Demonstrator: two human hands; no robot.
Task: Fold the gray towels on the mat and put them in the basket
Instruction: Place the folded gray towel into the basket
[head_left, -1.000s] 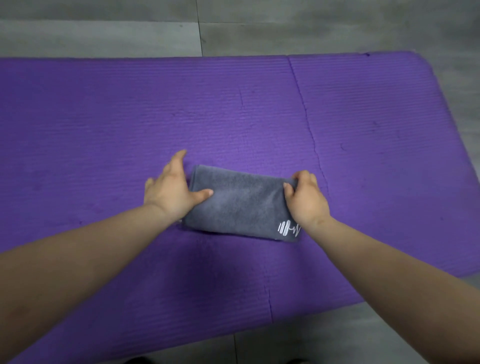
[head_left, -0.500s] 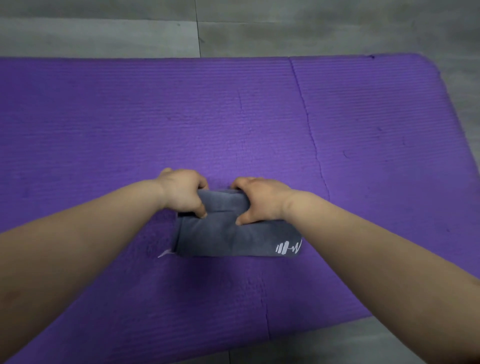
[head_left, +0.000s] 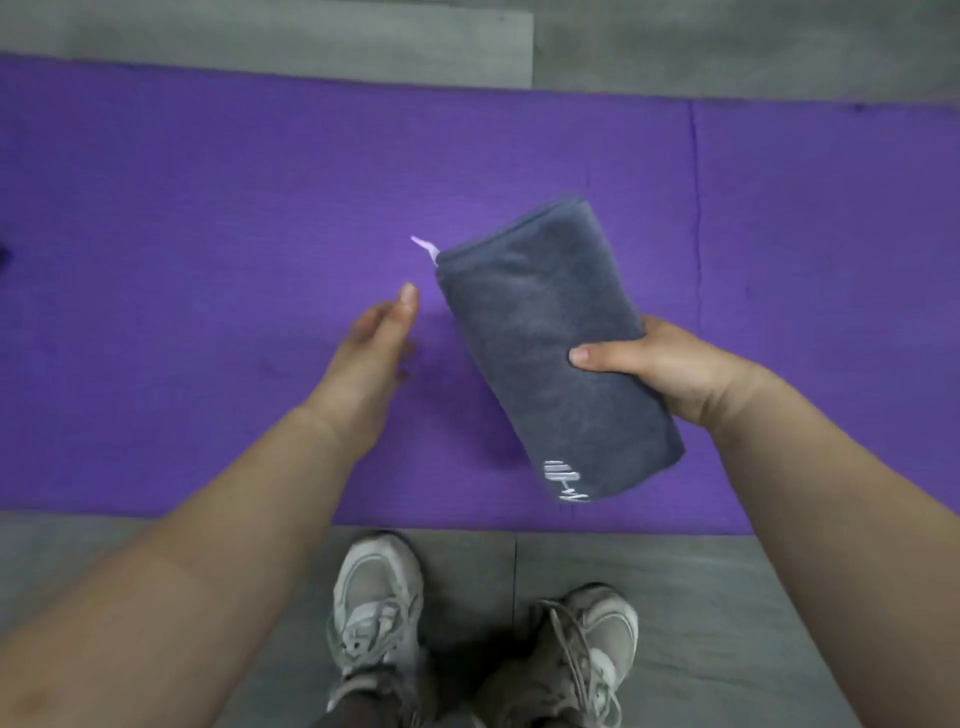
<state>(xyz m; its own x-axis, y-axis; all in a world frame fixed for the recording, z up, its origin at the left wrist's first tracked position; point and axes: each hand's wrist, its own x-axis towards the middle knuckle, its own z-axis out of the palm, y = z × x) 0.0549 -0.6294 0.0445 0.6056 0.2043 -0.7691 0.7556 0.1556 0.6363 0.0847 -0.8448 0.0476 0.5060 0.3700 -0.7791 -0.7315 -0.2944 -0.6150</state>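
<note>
Gray floor tiles lie under a big purple mat that runs from side to side. Two white sneakers stand on the floor just beside the near edge of the mat.

A folded gray towel is up off the mat, tilted, with its far end pointing up and away. Near its low corner is a small white stitched logo. It looks like little bars and a squiggle, and no words can be read. A small pale tag sticks out at the top left corner of the towel.

The right hand grips the towel on its right side. Its thumb presses flat on top, and the other fingers are hidden under the cloth.

The left hand is near the towel but not touching it. Its fingers are loose and spread apart, and it holds nothing.
</note>
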